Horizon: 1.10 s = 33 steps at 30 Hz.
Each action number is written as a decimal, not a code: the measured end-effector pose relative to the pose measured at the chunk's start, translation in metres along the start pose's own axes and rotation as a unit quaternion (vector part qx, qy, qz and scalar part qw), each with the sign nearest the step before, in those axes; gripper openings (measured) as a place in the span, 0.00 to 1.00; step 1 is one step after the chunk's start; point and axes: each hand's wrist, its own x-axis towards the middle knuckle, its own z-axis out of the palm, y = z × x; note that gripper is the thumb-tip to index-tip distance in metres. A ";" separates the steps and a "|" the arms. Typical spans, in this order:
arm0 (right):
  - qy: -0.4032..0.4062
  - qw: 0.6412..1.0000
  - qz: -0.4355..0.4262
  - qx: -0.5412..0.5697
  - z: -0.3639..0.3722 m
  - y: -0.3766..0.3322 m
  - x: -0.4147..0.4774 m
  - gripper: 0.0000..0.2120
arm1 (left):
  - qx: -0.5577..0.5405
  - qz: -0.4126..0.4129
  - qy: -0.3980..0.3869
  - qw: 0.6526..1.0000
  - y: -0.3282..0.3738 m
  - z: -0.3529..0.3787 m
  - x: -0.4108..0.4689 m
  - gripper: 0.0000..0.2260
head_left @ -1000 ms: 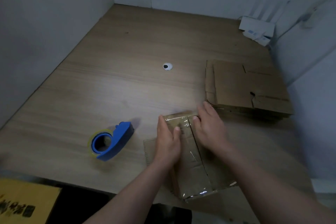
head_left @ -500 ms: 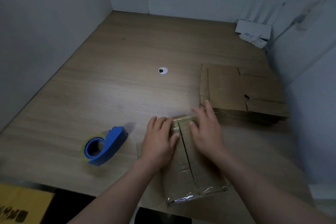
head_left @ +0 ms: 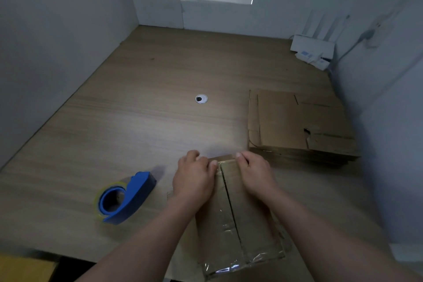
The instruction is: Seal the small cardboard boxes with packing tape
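Note:
A small cardboard box (head_left: 238, 220) lies on the wooden desk (head_left: 142, 126) near its front edge, with clear tape along its top seam and over its near end. My left hand (head_left: 194, 178) curls over the box's far left corner. My right hand (head_left: 256, 174) curls over the far right corner, fingertips wrapped over the far edge. A blue tape dispenser (head_left: 124, 197) with a clear roll lies on the desk to the left of the box, touched by neither hand.
A stack of flattened cardboard boxes (head_left: 297, 126) lies at the right. A round cable grommet (head_left: 201, 98) sits mid-desk. White devices (head_left: 312, 50) stand in the far right corner. Grey partition walls enclose the desk on three sides.
Both hands' fingers have curled down over the box's far edge, where earlier they lay flatter on its top. The box has turned slightly. The dispenser has not moved.

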 end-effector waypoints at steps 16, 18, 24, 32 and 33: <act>0.078 0.980 0.129 0.128 0.009 -0.006 -0.003 0.21 | -0.176 0.024 -0.015 0.984 -0.020 0.006 -0.046 0.31; 0.084 0.977 0.139 0.138 0.013 -0.006 -0.004 0.22 | -0.178 0.033 -0.011 0.983 -0.027 0.011 -0.047 0.28; 0.036 0.969 0.192 0.151 0.012 -0.006 -0.023 0.30 | -0.166 0.059 -0.037 0.984 -0.029 0.002 -0.034 0.32; 0.034 0.996 0.076 -0.019 0.028 -0.003 -0.078 0.35 | -0.190 0.100 -0.146 0.966 -0.037 -0.009 -0.011 0.33; 0.041 0.996 0.079 -0.023 0.029 -0.004 -0.078 0.35 | -0.195 0.086 -0.148 0.966 -0.035 -0.013 -0.014 0.34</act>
